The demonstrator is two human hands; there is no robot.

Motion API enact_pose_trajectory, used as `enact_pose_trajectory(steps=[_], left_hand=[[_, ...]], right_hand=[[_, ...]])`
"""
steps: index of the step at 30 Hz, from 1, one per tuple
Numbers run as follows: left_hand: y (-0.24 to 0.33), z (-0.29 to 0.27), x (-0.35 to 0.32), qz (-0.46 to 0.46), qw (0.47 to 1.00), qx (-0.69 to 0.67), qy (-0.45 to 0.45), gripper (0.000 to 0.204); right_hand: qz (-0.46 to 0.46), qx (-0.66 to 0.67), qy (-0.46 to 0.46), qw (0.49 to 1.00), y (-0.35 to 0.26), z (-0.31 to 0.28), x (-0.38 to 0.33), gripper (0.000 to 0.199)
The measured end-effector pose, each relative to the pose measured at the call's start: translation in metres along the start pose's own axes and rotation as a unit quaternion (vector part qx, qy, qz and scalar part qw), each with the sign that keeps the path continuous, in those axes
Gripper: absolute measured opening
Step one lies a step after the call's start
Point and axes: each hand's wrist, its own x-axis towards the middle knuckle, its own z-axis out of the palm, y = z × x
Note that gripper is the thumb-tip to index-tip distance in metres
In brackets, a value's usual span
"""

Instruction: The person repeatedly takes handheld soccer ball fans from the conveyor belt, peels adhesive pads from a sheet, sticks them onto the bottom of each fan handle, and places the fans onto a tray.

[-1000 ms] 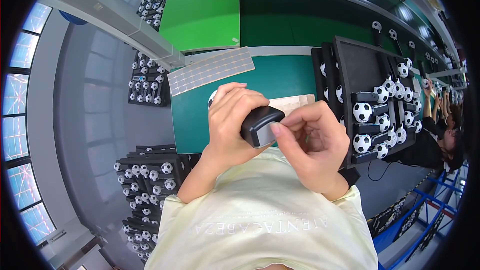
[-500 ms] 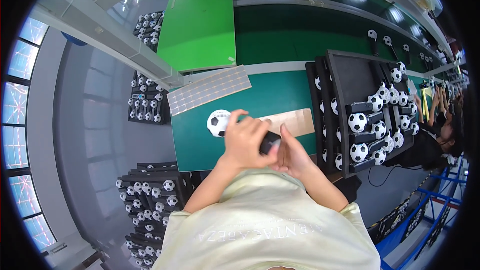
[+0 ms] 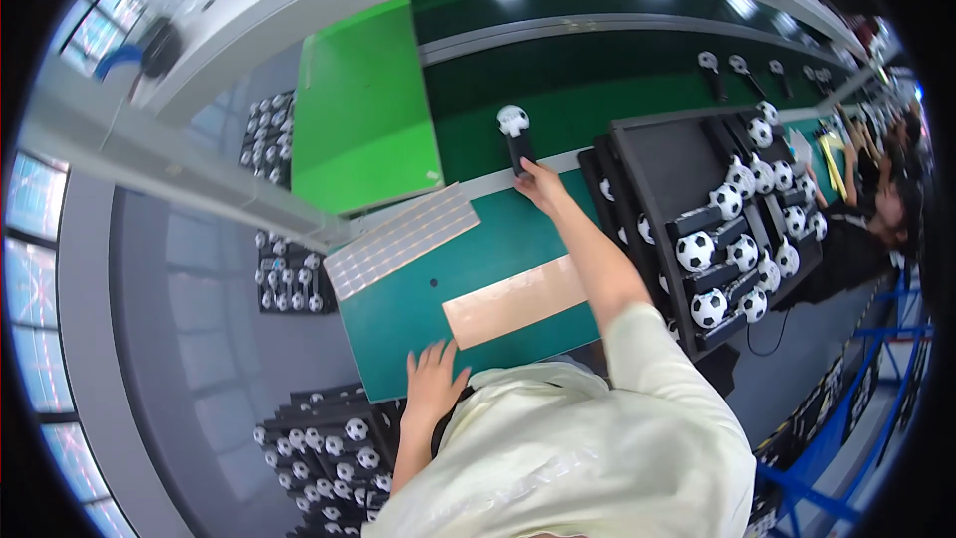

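My right hand [image 3: 541,185] is stretched out past the far edge of the green table [image 3: 393,324]. Its fingers grip the lower end of a black handle topped by a white-and-black football-shaped head [image 3: 513,122]. This football-headed piece is over the dark green belt [image 3: 573,90], ball end pointing away from me. My left hand [image 3: 433,381] lies at the table's near edge, fingers spread, holding nothing. Close to its fingertips is a tan paper-like strip [image 3: 516,301]. Farther back on the left lies a sheet of clear square stickers [image 3: 402,241].
Trays [image 3: 647,144] of football-headed pieces are stacked at the right of the table. More stacks [image 3: 334,453] stand on the floor at the left. A bright green panel [image 3: 363,105] lies beyond the sticker sheet, beside a grey post [image 3: 189,159]. Other people work at far right.
My right hand has carried the football-headed piece forward from the table to the belt. My left hand has let go of it and dropped to the near edge. The view has shifted.
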Motion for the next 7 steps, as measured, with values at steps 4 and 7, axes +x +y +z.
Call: enact_pose_trajectory(steps=[4,7], left_hand=[[-0.023,0.019,-0.019,-0.047,0.998,-0.035,-0.038,0.056],[-0.038,0.025,-0.028,-0.114,0.99,-0.021,-0.082,0.06]], right_hand=[[-0.179,-0.13,0.163,0.962,0.002,-0.013,0.061,0.04],[-0.377,-0.524,0.113,0.755,0.02,0.02,-0.002,0.071]])
